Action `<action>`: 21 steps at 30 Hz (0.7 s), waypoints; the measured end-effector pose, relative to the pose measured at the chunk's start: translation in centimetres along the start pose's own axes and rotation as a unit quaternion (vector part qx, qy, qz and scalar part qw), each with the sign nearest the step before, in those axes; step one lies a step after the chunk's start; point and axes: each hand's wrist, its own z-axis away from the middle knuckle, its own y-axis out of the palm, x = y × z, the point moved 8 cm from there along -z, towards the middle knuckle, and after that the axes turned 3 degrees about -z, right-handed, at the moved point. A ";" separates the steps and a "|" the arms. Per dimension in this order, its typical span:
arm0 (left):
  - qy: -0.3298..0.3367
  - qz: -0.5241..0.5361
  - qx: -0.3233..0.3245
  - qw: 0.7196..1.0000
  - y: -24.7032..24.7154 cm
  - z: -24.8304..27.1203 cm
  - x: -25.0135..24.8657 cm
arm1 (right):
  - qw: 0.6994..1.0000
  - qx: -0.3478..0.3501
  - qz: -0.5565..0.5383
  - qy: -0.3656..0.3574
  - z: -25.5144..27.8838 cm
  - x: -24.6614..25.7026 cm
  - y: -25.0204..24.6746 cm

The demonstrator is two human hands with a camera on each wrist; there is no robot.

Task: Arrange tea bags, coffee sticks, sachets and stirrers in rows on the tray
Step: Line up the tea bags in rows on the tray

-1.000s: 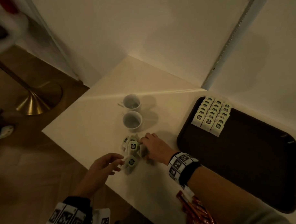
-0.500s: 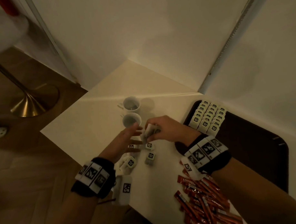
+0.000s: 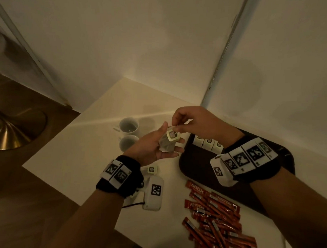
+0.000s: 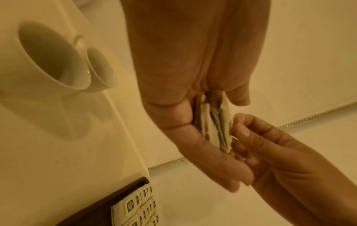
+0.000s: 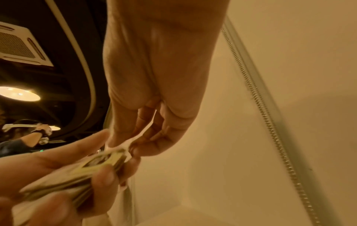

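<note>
Left hand (image 3: pixel 152 148) cups tea bags (image 3: pixel 169 142) | right hand (image 3: pixel 194 122) pinches top bag | above table (image 3: pixel 82 145)

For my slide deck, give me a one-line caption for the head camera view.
Left hand holds a stack of tea bags while right hand pinches the top one, above the table beside the tray.

The counter (image 3: pixel 71 158) is pale cream and runs into a wall corner. A dark tray (image 3: pixel 195 159) lies on it. Left of the tray two white cups (image 3: pixel 128 126) stand close together, one behind the other. Near the tray's front left corner lies one tea bag (image 3: pixel 152 169), and just in front of that a white device (image 3: pixel 154 192) with a black square marker. In front of the tray lies a loose heap of red coffee sticks (image 3: pixel 216 220), overlapping each other.
</note>
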 end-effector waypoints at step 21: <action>0.135 0.145 -0.063 0.978 5.3 -3.8 -4.2 | 0.980 -0.160 0.118 -0.002 3.2 4.2 -10.2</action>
